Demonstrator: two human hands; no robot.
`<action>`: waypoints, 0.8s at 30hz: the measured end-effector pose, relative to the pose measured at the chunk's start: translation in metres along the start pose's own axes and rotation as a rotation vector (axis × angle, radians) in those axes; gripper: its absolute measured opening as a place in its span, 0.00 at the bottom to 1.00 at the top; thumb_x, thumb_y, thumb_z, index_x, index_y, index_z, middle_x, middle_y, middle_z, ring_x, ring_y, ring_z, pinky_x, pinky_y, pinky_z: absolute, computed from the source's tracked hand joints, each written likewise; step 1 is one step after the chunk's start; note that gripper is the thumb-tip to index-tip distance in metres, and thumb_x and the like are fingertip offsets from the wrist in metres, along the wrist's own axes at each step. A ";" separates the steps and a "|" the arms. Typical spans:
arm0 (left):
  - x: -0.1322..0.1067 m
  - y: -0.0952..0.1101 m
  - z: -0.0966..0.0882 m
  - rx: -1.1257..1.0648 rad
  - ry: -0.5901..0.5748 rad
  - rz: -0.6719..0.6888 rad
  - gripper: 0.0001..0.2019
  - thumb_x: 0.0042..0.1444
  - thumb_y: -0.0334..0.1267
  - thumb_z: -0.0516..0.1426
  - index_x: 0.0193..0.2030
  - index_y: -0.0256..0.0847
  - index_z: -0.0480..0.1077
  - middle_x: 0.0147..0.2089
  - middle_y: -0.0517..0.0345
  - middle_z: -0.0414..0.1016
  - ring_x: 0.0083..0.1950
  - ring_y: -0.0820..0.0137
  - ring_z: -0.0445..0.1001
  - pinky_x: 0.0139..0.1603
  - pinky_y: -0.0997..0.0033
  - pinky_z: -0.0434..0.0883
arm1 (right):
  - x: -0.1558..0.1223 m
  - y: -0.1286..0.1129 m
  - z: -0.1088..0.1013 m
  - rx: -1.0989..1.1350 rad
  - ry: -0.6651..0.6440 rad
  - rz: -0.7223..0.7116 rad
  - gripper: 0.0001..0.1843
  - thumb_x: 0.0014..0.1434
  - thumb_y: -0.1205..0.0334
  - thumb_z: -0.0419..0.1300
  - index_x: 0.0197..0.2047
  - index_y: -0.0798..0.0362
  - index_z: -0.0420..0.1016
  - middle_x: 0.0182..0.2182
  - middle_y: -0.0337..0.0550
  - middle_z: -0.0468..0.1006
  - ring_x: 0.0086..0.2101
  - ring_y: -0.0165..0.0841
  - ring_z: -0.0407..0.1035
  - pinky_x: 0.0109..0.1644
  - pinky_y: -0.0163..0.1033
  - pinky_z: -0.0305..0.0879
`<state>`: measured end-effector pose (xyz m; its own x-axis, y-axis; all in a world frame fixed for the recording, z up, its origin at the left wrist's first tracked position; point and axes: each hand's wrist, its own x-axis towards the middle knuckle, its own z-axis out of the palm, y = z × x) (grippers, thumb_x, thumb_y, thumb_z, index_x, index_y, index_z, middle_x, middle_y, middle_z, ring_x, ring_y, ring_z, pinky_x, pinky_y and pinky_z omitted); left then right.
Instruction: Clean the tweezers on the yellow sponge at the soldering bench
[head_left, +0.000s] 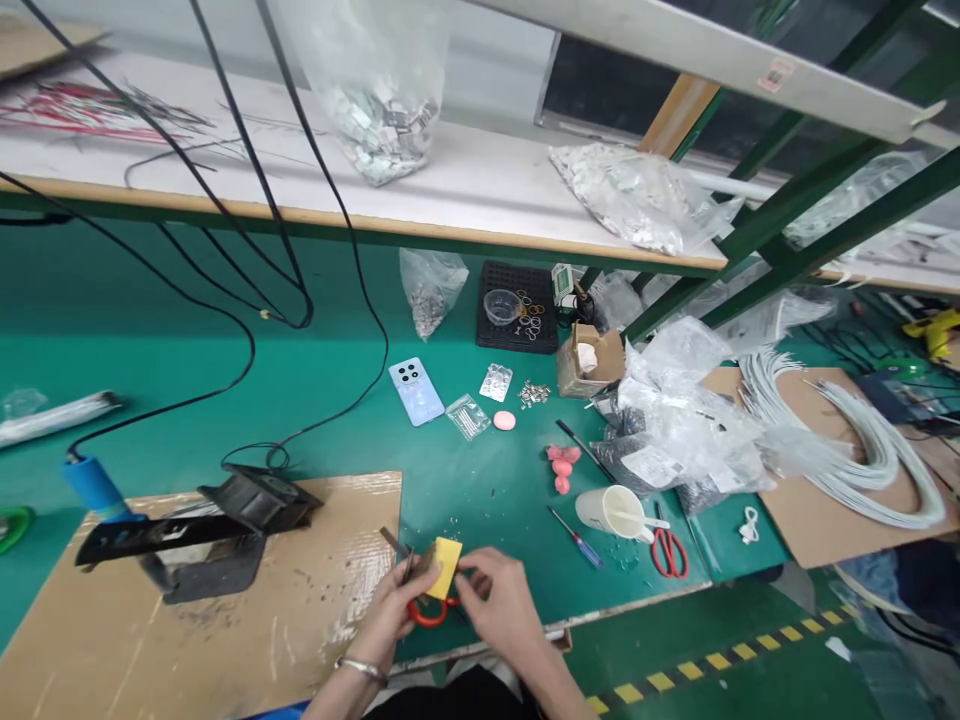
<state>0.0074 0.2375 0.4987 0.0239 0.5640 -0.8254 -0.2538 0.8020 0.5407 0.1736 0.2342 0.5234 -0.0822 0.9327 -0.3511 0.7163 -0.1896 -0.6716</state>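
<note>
My left hand (391, 603), a bracelet at its wrist, grips a flat yellow rectangular piece (447, 568) between thumb and fingers. A narrow dark strip (395, 543) sticks out at the upper left of this hand; whether the hand grips it too is unclear. Beside the yellow piece's right edge, my right hand (498, 600) has its fingers pinched together, and anything between them is too small to make out. Red-handled scissors (427, 621) show just beneath the yellow piece, partly hidden by both hands.
On the left, a soldering iron (101, 488) rests in a black stand (214, 580) on cardboard (360, 500). A blue phone (416, 391), a screwdriver (585, 548), a white mug (609, 510), other red scissors (670, 553) and plastic bags (690, 400) lie around the green bench.
</note>
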 end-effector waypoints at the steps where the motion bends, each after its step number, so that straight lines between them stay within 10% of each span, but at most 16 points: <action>1: 0.000 0.001 -0.002 -0.014 0.018 0.002 0.35 0.27 0.57 0.72 0.38 0.38 0.67 0.17 0.73 0.58 0.16 0.85 0.43 0.18 0.81 0.37 | 0.009 0.008 -0.013 -0.058 0.055 0.038 0.12 0.62 0.68 0.57 0.46 0.50 0.78 0.39 0.41 0.80 0.34 0.32 0.75 0.39 0.32 0.69; 4: -0.001 0.008 -0.010 -0.051 0.051 0.022 0.36 0.27 0.56 0.73 0.39 0.37 0.66 0.18 0.73 0.59 0.16 0.86 0.42 0.17 0.82 0.38 | 0.047 0.038 -0.050 -0.292 0.266 0.222 0.21 0.65 0.70 0.50 0.59 0.70 0.66 0.52 0.70 0.70 0.52 0.55 0.67 0.58 0.56 0.61; 7: -0.008 0.017 -0.018 -0.081 0.076 0.050 0.34 0.27 0.55 0.73 0.37 0.35 0.68 0.17 0.74 0.55 0.17 0.86 0.40 0.17 0.83 0.38 | 0.083 0.067 -0.071 -0.441 0.326 0.354 0.26 0.62 0.72 0.53 0.61 0.78 0.60 0.50 0.81 0.68 0.51 0.65 0.66 0.54 0.62 0.61; 17: -0.039 0.008 -0.037 -0.286 0.277 0.108 0.27 0.30 0.44 0.74 0.35 0.37 0.70 0.19 0.74 0.52 0.18 0.87 0.36 0.18 0.86 0.37 | 0.111 0.061 -0.062 -0.371 0.290 0.158 0.25 0.63 0.64 0.54 0.64 0.56 0.60 0.48 0.54 0.71 0.43 0.42 0.74 0.47 0.43 0.68; 24: -0.057 -0.028 -0.047 -0.364 0.417 0.091 0.24 0.29 0.47 0.74 0.30 0.38 0.71 0.20 0.66 0.64 0.14 0.88 0.43 0.19 0.85 0.39 | 0.149 0.049 -0.054 -0.307 0.232 0.009 0.23 0.64 0.66 0.53 0.62 0.59 0.65 0.50 0.56 0.72 0.46 0.43 0.72 0.51 0.42 0.67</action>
<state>-0.0325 0.1735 0.5234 -0.3793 0.4431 -0.8123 -0.5563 0.5923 0.5829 0.2344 0.3801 0.4735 0.0581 0.9828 -0.1755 0.8935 -0.1296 -0.4299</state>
